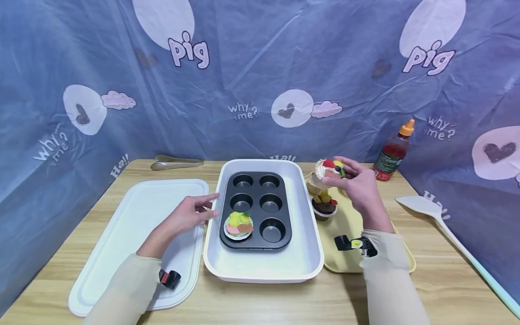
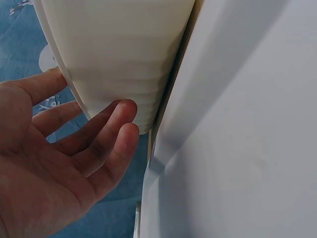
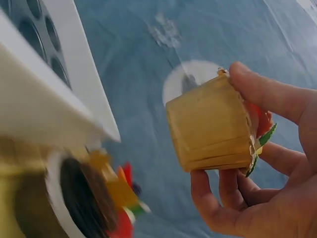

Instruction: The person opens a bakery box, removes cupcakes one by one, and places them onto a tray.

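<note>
My right hand (image 1: 359, 180) pinches a toy cupcake (image 3: 210, 126) in a golden paper cup, topped with cream and fruit, above the back of a yellow tray (image 1: 341, 253). A dark chocolate cupcake (image 1: 323, 208) with fruit pieces stands below it, and another light-coloured cupcake (image 1: 313, 184) is partly hidden behind the held one. Spread loosely, the fingers of my left hand (image 1: 188, 212) are at the left rim of a white tub (image 1: 264, 276). Inside the tub lies a black muffin tin (image 1: 257, 192); a fruit-topped cupcake (image 1: 238, 227) fills its front left cup.
A white tray (image 1: 162, 198) lies at the left, with metal tongs (image 1: 176, 163) behind it. At the back right stands a red sauce bottle (image 1: 391, 155) with an orange cap. A white spatula (image 1: 443, 221) lies along the right side, and a printed blue cloth surrounds the table.
</note>
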A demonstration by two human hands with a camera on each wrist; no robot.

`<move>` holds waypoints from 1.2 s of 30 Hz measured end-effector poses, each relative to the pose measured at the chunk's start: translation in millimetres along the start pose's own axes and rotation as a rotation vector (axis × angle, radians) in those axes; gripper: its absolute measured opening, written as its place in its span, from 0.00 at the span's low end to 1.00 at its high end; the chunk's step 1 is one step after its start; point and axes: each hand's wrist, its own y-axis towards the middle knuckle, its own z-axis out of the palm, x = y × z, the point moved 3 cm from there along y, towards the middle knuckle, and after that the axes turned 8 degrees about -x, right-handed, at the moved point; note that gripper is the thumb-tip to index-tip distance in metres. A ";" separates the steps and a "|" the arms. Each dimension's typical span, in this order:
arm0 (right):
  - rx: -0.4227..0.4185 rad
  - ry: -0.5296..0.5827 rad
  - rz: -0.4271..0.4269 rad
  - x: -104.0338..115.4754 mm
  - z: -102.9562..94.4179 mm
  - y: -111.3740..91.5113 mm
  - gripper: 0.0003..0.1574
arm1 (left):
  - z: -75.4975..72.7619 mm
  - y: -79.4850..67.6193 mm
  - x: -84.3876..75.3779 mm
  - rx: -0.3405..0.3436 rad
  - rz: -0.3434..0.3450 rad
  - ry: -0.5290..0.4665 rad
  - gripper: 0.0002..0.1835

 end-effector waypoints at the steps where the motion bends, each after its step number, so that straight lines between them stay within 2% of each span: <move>1: -0.019 -0.018 0.005 -2.1 -5.1 1.7 0.49 | 0.0 0.1 0.2 -0.001 0.001 0.000 0.31; 7: -0.053 -0.113 0.020 -13.4 -31.1 8.1 0.51 | 0.1 1.3 1.2 0.004 0.013 -0.002 0.31; 16: -0.009 -0.194 0.013 -32.0 -59.7 11.4 0.50 | 0.2 2.0 2.8 0.001 0.005 0.017 0.31; 20: 0.037 -0.202 -0.015 -39.9 -70.0 11.2 0.49 | 0.4 2.5 3.2 0.004 0.017 0.010 0.31; 29: 0.148 -0.217 -0.091 -52.5 -80.2 11.2 0.47 | -1.2 1.5 3.3 0.002 0.002 0.007 0.31; 36: 0.215 -0.130 -0.083 -63.4 -81.2 12.1 0.48 | 0.3 1.2 1.7 0.007 0.018 -0.002 0.31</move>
